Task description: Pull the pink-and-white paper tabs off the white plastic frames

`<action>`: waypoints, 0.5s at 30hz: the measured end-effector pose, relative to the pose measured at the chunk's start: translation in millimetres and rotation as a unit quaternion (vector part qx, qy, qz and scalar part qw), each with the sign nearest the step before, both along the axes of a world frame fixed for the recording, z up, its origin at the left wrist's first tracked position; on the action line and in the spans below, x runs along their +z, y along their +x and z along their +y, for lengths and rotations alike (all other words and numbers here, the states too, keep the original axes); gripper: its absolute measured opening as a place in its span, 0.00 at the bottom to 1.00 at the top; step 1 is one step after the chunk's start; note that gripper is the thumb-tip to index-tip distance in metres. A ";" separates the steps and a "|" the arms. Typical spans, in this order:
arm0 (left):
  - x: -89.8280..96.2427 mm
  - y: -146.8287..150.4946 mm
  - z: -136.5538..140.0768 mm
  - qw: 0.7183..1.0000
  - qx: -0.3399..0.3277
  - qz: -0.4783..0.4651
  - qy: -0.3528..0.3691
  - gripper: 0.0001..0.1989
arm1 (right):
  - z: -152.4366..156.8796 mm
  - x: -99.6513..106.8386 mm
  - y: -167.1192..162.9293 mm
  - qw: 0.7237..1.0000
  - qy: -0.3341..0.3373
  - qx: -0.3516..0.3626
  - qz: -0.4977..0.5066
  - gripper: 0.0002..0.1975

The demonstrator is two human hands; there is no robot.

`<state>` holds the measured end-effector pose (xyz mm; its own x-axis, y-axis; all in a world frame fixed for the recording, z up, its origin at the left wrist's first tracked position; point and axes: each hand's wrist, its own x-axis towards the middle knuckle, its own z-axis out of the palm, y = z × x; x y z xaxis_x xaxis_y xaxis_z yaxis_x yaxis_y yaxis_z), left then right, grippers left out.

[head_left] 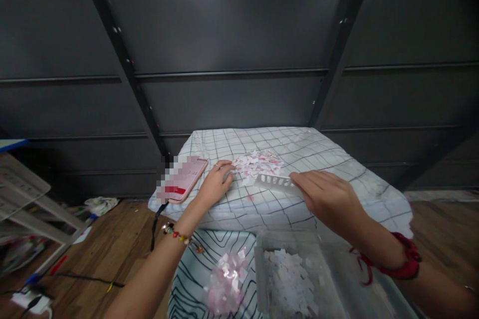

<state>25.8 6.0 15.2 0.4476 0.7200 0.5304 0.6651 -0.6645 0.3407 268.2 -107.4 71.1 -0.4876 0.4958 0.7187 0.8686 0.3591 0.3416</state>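
A loose pile of small white and pink paper-like pieces (258, 162) lies on the checked white cloth (299, 147) of a low table. At the pile's left edge is my left hand (216, 182), its thumb and fingers apart and slightly curved, with nothing clearly held. My right hand (333, 197) grips one end of a white plastic strip with a row of slots (277, 184). The strip lies at the near right side of the pile, low over the cloth. Its right end is hidden by my fingers.
A pink-edged phone (189, 179) lies left of my left hand, a black cord (154, 229) hanging below it. Nearer me are a clear plastic bin (260, 269) holding white pieces and a bag of shiny pink-white pieces (226, 281). A dark panelled wall (232, 25) stands behind.
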 end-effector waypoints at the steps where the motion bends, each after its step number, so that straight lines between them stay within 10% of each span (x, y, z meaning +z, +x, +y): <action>1: -2.1 -4.3 -5.2 1.000 0.007 0.014 -0.005 0.13 | -2.4 -0.6 -2.6 1.000 -0.004 -0.009 -0.005 0.12; 15: -25.2 -35.2 -57.2 0.976 0.088 0.196 0.038 0.21 | -29.5 5.4 -41.4 0.996 -0.047 0.079 0.021 0.12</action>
